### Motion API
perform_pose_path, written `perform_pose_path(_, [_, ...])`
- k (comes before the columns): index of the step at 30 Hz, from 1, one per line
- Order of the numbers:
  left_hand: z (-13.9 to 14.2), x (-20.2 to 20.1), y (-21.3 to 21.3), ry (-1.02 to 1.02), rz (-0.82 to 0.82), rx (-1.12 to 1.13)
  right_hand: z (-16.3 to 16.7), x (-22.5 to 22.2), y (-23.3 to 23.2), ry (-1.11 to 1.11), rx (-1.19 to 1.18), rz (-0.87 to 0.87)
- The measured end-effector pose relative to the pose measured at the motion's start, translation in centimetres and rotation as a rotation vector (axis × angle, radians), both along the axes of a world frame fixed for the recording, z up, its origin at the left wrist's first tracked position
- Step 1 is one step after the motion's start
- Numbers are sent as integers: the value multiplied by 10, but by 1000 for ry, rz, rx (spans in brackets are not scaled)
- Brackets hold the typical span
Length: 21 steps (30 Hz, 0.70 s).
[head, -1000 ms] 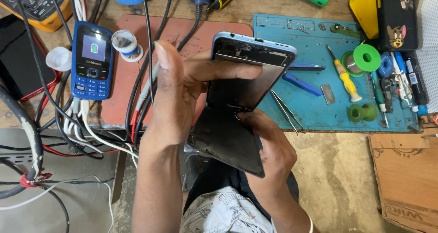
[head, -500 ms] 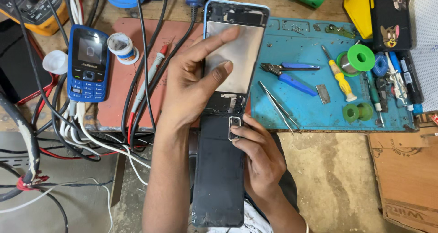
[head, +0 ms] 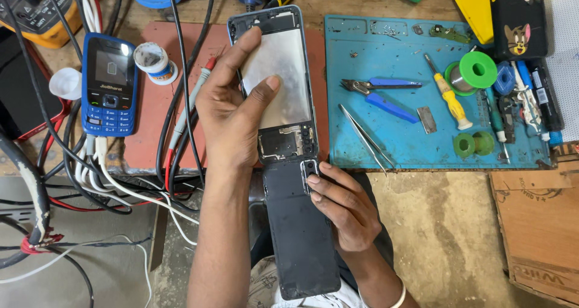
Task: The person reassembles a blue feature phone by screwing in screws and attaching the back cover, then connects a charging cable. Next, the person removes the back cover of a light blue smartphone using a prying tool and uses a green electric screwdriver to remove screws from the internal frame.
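Your left hand [head: 232,112] holds the opened smartphone body with the silver metal plate and light blue frame [head: 274,82]; the thumb lies flat on the plate and the other fingers wrap behind the frame, so the grip is closed on it. The phone body stands above the brown-red mat [head: 151,133], with its top end pointing away from you. Your right hand [head: 344,208] holds the black flat back cover [head: 301,235], with the fingers pinched on its upper edge near the camera opening. The cover lies lower, over your lap, and its top edge touches or nearly touches the bottom of the phone body.

As I judge it, the back cover is already off and the inside is open: the plate and the small board at the bottom end are bare. No inner part looks removed yet, so the work inside seems still to be done.

On the blue work mat [head: 410,145] the metal tweezers [head: 365,136], the pliers with blue handles [head: 380,85] and the yellow-handled screwdriver [head: 449,100] lie apart from both hands. The blue keypad phone [head: 108,85] lies to the left
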<state>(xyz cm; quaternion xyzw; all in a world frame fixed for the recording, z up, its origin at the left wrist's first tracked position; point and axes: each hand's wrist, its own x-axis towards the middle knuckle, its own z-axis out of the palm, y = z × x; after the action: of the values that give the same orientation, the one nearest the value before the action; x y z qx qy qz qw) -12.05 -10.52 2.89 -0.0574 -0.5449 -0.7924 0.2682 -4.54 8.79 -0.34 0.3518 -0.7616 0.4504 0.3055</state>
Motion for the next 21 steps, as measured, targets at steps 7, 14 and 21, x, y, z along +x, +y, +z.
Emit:
perform_pose_path(7, [15,1,3,98,19,68,4,10,-7,-238,-246,-74])
perform_pose_path(14, [30,13,6,-31,-98,305,19,5,16,-1042,-362,168])
perform_pose_path(21, [26,39,12,-105,-644,690,46,14,19,-1274,-281,191])
